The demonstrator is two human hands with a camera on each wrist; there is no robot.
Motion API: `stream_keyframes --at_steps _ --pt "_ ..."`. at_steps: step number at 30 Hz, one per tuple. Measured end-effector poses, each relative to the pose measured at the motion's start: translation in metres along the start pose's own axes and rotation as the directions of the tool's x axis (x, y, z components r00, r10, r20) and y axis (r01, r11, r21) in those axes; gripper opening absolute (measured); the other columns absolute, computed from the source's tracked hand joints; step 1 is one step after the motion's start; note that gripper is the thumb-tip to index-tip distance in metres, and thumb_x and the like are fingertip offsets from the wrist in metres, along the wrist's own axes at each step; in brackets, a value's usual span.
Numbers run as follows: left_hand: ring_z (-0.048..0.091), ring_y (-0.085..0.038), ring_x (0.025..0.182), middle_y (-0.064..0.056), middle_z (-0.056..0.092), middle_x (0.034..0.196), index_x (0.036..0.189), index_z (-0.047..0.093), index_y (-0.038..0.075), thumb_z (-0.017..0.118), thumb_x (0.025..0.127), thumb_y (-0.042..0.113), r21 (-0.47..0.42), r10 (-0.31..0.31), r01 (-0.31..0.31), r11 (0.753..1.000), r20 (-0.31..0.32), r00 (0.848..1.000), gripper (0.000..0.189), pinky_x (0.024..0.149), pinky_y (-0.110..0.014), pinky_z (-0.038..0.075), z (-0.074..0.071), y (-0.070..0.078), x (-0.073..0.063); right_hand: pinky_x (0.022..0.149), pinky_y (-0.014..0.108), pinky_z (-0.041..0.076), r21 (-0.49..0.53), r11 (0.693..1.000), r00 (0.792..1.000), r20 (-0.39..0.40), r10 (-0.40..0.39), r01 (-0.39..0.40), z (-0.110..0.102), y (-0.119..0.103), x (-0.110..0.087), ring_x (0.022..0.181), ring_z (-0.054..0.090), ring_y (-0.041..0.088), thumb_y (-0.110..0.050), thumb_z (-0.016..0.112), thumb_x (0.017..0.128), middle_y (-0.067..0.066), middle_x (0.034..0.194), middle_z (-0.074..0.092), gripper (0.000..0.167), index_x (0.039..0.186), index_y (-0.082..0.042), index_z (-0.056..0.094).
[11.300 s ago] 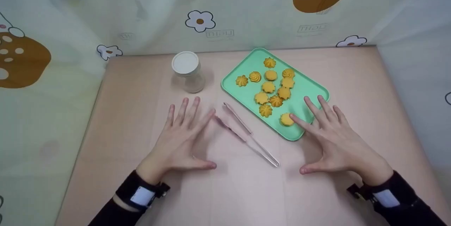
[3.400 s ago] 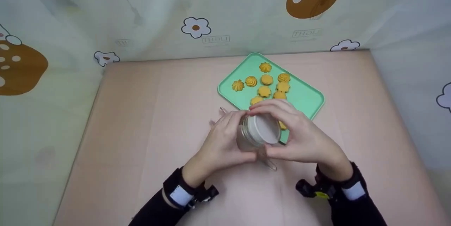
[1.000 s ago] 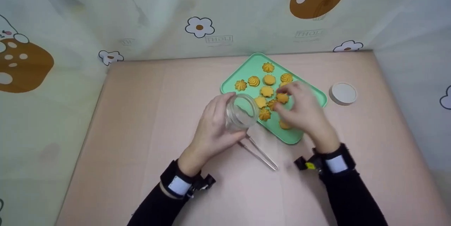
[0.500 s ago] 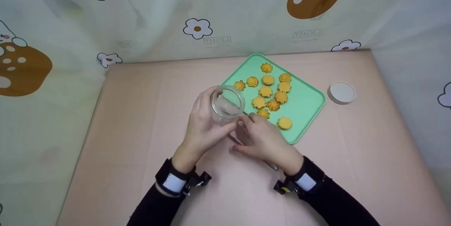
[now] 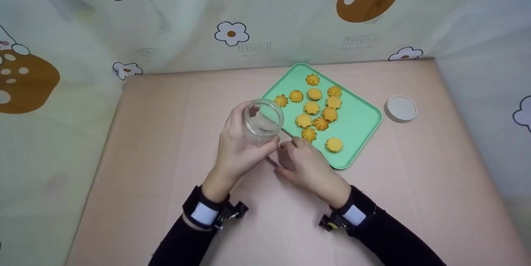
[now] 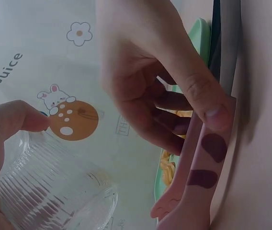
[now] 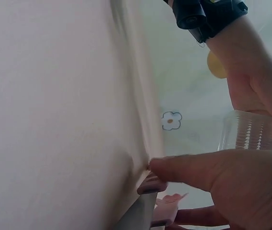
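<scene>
My left hand (image 5: 234, 147) grips a clear ribbed jar (image 5: 258, 136) above the table, left of the tray's edge. The jar's mouth faces up, uncovered, and no cookie shows inside. My right hand (image 5: 311, 170) is low beside it, pinching pink-and-metal tongs (image 6: 200, 163) between thumb and fingers. In the left wrist view the thumb presses the near arm of the tongs, and dark patches mark its pink tip section. From the head view the hand covers most of the tongs. Several golden cookies (image 5: 311, 108) lie on a green tray (image 5: 359, 131) just beyond the right hand.
The jar's white lid (image 5: 400, 109) lies on the table right of the tray. A pale pink cloth covers the table (image 5: 166, 133). A printed curtain (image 5: 290, 21) rises along the back and both sides.
The jar left its back-left spot, was opened, and its lid now lies right of the tray. My right hand has since come down from over the cookies and taken hold of the tongs.
</scene>
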State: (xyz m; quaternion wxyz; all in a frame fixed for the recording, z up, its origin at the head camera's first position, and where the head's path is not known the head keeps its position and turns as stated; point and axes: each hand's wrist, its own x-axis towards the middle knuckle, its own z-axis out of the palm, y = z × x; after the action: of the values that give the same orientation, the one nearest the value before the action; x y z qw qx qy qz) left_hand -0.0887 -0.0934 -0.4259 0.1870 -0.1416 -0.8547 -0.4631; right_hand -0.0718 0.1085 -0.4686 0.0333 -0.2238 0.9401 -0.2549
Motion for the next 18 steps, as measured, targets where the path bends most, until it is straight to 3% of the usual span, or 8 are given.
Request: stream_keyframes --at_steps 12,18 --pt "0.066 -0.022 0.124 -0.011 0.066 0.134 0.146 0.054 0.003 0.096 0.072 0.027 -0.003 0.001 -0.001 1.000 -0.001 1.000 0.088 0.104 -0.045 0.057 -0.004 0.005 0.000 0.085 0.049 0.064 0.059 0.998 0.998 0.043 -0.041 0.038 0.003 0.002 0.003 0.098 0.070 0.036 -0.013 0.078 0.098 0.021 0.113 0.064 0.038 0.126 0.011 0.066" --pt "0.067 -0.021 0.123 -0.010 0.068 0.133 0.144 0.056 0.002 0.097 0.072 0.024 -0.049 0.035 -0.038 0.998 -0.052 0.998 0.086 0.105 -0.044 0.057 -0.007 0.007 0.001 0.080 0.045 0.064 0.103 0.994 0.998 0.062 -0.032 0.025 -0.018 0.007 0.003 0.094 0.066 0.031 -0.013 0.072 0.101 0.021 0.112 0.063 0.041 0.134 0.010 0.064"
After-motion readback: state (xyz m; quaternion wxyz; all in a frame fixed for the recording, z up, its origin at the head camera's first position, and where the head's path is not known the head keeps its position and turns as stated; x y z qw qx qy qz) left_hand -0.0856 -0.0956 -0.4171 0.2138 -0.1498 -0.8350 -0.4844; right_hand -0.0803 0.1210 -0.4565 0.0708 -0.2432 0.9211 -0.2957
